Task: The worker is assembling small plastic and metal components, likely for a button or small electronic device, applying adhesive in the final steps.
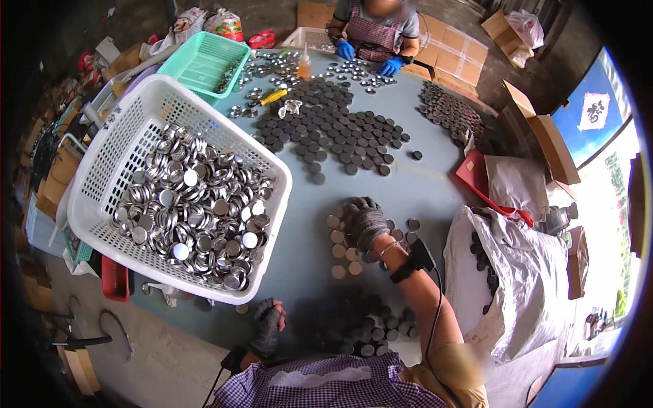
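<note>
Where the lower edge is crossed by a purple-and-white checked apron (320,381), a pile of dark grey round discs (378,322) is set just beyond it, partly darkened by shadow. To the left of this pile, the left hand (268,325), clad in a dark grey glove with bare fingertips, is held near the table edge; its fingers are curled inward, and whether anything is held inside them cannot be told. Farther in, the right hand (364,219), covered by a grey glove and followed by a black wrist strap (409,268), is laid palm down with fingers close together. Pale round metal discs (338,251) are grouped flat on the blue-grey table (422,180), to both sides of this hand and partly covered by it; whether one is pinched cannot be seen.

To the left, a large white perforated plastic basket (129,126) is heaped with shiny silver round discs (197,211). To the right, a crumpled white sack (527,272) is seen, with a red plastic scoop (476,173) beyond it.

Past the right hand, a broad patch of dark charcoal discs (340,126) is spread across the table, with a yellow-handled screwdriver (274,96) beside it. Behind the basket, a mint-green plastic crate (201,58) is placed. At the far edge, small shiny metal pieces (360,73) are scattered before a co-worker (374,30), whose hands are covered by blue gloves (392,66). Brown cardboard boxes (459,54) are stacked behind.
</note>
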Tool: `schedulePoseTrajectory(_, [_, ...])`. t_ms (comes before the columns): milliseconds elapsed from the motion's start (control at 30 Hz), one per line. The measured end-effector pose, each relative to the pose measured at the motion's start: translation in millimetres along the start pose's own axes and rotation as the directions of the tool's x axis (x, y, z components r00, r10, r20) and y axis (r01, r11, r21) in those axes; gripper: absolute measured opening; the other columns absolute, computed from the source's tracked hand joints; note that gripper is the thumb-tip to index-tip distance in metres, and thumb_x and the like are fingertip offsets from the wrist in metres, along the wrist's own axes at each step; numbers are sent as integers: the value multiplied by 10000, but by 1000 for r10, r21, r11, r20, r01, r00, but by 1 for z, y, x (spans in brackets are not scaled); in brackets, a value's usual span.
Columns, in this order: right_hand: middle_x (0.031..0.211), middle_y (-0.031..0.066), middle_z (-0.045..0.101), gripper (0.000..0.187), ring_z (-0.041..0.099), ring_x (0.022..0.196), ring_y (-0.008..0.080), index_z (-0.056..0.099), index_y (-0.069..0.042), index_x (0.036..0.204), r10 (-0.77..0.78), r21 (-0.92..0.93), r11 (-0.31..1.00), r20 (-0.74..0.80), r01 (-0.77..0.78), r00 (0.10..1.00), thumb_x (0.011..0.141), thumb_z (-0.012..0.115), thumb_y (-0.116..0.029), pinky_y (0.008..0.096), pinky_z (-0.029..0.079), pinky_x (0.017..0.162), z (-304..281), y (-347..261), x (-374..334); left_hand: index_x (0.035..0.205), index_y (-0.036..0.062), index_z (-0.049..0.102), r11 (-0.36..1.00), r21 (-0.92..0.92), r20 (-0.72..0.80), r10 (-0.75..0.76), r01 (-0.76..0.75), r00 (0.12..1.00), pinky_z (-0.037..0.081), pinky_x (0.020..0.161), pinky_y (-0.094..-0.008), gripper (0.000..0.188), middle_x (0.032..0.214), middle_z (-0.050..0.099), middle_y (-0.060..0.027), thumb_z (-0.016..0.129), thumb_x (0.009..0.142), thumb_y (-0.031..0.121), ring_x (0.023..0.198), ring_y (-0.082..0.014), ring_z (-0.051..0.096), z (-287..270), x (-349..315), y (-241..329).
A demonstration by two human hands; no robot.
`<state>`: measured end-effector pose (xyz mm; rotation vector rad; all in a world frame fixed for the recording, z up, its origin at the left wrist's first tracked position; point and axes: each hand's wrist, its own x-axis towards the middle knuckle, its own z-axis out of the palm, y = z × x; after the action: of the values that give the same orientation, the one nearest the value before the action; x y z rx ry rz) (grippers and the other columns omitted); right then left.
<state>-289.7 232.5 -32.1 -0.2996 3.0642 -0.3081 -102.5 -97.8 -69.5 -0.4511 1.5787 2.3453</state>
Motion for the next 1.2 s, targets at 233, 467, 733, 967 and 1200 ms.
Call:
schedulePoseTrajectory(233, [1327,146,539,459,474,1243,360,594,-65,1220,81,-69,992,-315,-108,946,799,626,-244,477,384,1055,9,64,-51,1003,20,597,1000,14,-4,-28,28,1000,382,412,-246,86,753,562,-76,578,922,45,477,-98,470,11,3,5])
schedulePoseTrajectory(467, [1152,176,603,347,543,1068,392,603,-86,1139,545,-38,831,-143,-555,826,862,598,-295,470,469,895,-21,110,-108,996,25,598,1000,31,-44,-2,3,999,371,416,-243,83,743,550,-61,580,924,61,479,-87,444,10,-3,10])
schedulePoseTrajectory(733, [1097,195,621,312,601,1021,394,613,-65,1113,409,267,897,-201,-352,890,833,636,-201,459,494,876,-8,95,-105,997,28,604,1000,14,-31,3,-3,1000,362,410,-242,87,745,555,-62,585,926,74,464,-85,434,4,1,4])
schedulePoseTrajectory(967, [984,103,638,207,626,934,274,612,-75,1057,740,657,530,-50,-536,671,855,605,-117,398,500,781,37,156,-187,998,25,600,1000,-11,7,-5,5,1000,354,409,-244,84,747,551,-64,582,925,63,473,-92,436,8,10,-3])
schedulePoseTrajectory(1200, [832,15,589,54,567,801,140,617,-86,911,700,777,385,106,-499,706,898,588,-129,322,469,684,41,104,-190,1007,20,590,999,-42,10,-15,15,1000,362,419,-244,92,759,549,-69,583,924,59,488,-96,447,0,7,-1])
